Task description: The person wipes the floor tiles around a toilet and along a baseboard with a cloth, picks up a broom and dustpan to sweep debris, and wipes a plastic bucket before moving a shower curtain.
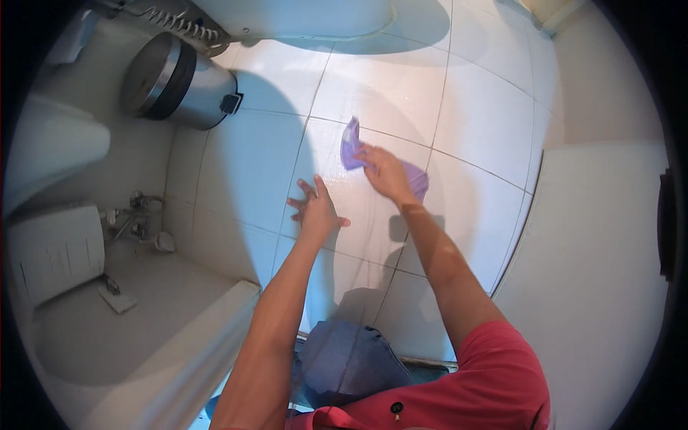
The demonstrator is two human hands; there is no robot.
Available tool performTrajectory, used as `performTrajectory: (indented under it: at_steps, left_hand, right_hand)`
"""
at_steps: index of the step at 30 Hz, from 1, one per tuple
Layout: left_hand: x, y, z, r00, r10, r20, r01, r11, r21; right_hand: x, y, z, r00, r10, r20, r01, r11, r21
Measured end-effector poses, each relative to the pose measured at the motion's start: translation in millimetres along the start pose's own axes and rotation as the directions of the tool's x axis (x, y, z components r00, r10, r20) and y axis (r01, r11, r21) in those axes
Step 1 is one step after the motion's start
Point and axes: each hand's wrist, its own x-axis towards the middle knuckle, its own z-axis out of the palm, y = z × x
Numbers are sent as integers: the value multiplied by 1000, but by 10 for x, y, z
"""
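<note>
At frame centre, on the wet white tiled floor (pixel 466 107), the right hand (pixel 387 174) presses a purple cloth (pixel 351 147) while the left hand (pixel 315 209) lies flat, fingers spread, a steel bin (pixel 175 82) at upper left.

The left hand (pixel 315 209) lies flat on the tiled floor (pixel 487 115). The right hand (pixel 385 172) is just beside it at two o'clock, pressing on a cloth (pixel 351 143). A pedal bin (pixel 172 80) stands at ten o'clock from the hands, a toilet bowl (pixel 301 18) at twelve. The shower tray (pixel 107 330) with its taps (pixel 136 218) lies at eight o'clock.
</note>
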Motion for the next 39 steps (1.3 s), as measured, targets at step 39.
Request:
performTrajectory:
  at_steps: [39]
  left_hand:
    - [-1626, -1240, 444, 773, -337, -538, -414, 374, -830]
  right_hand:
    - [-1593, -2157, 257, 949, 152, 278, -71, -753, 654]
